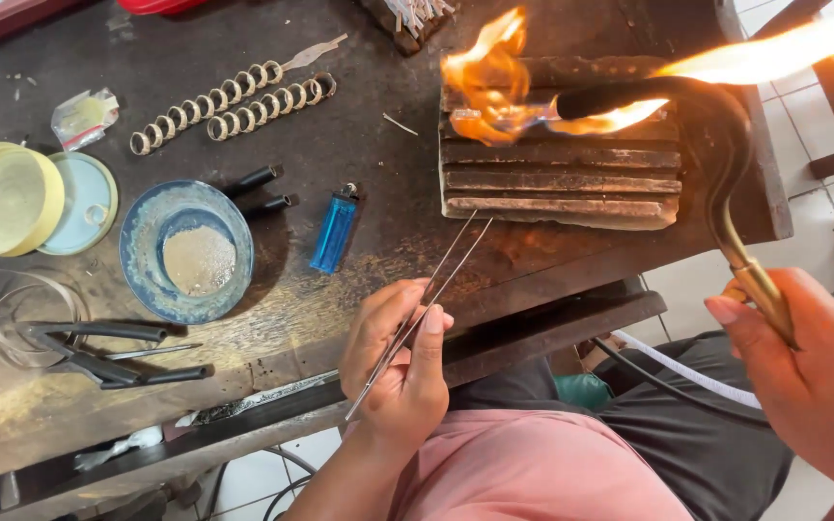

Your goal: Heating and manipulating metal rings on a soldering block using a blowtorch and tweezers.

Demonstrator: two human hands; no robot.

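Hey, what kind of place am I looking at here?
Probably a small jewellery or metalsmith's workshop. The right hand holds a brass-necked blowtorch flaming over a charred ridged soldering block, the left hand holds long thin steel tweezers, and metal ring chains lie on the scorched workbench.

Small metalworking or jewellery workshop: scorched, stained wooden workbench [359, 125], charred grooved soldering block [562, 174] with flame on it, curved brass gas torch [716, 164], long tweezers [427, 299], pliers [98, 357], rows of small metal rings [234, 101], blue dish of powder [187, 251], blue lighter [335, 230], white tiled floor [803, 106]
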